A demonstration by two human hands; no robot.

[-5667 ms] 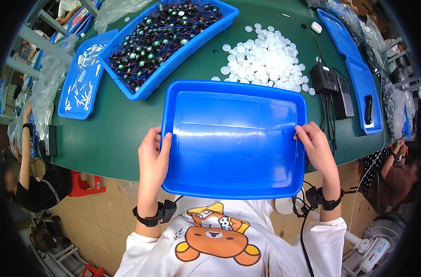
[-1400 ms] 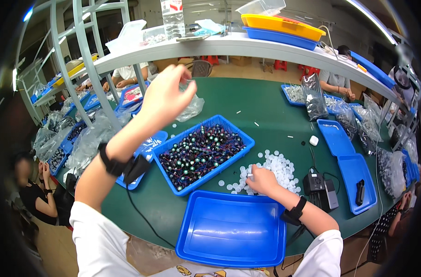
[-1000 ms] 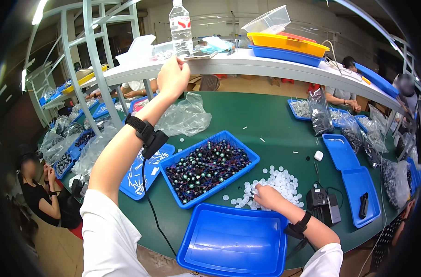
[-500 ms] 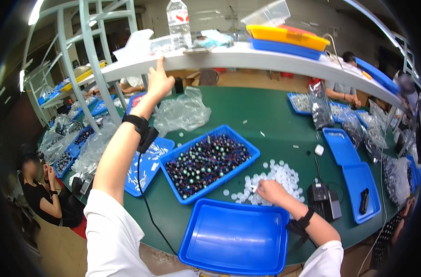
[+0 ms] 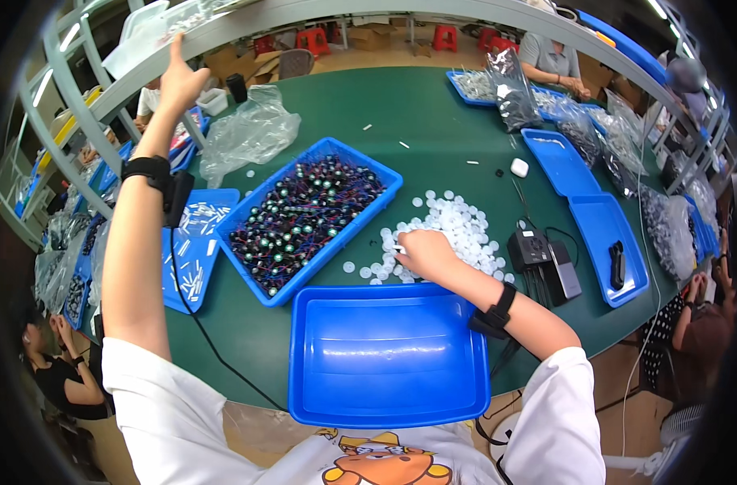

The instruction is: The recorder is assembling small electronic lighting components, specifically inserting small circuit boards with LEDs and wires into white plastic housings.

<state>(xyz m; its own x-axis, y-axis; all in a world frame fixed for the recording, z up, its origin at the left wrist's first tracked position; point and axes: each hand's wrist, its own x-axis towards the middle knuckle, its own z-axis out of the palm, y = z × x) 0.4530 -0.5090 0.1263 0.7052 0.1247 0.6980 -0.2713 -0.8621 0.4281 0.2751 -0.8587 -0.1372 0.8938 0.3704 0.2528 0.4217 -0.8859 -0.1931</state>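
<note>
My left hand (image 5: 178, 77) is raised high at the far left. Its fingers are spread against the rim of the grey shelf (image 5: 304, 12), just below a clear plastic tray (image 5: 154, 24). My right hand (image 5: 421, 252) rests curled on the near edge of a pile of white caps (image 5: 461, 226), pinching a small white cap at its fingertips. An empty blue tray (image 5: 385, 356) lies right in front of me. Left of the pile stands a blue basket (image 5: 304, 218) full of dark beads on coloured wires.
On the green table (image 5: 433, 113) are a clear plastic bag (image 5: 247, 133), a flat blue tray of small white pieces (image 5: 195, 242), black devices with cables (image 5: 546, 255) and long blue trays (image 5: 599, 218). Other people sit at the far right (image 5: 550, 56) and lower left (image 5: 57, 364).
Both hands let go of the blue tray. My left arm rose to the shelf and has slid left along its rim. My right hand went to the caps and stays there.
</note>
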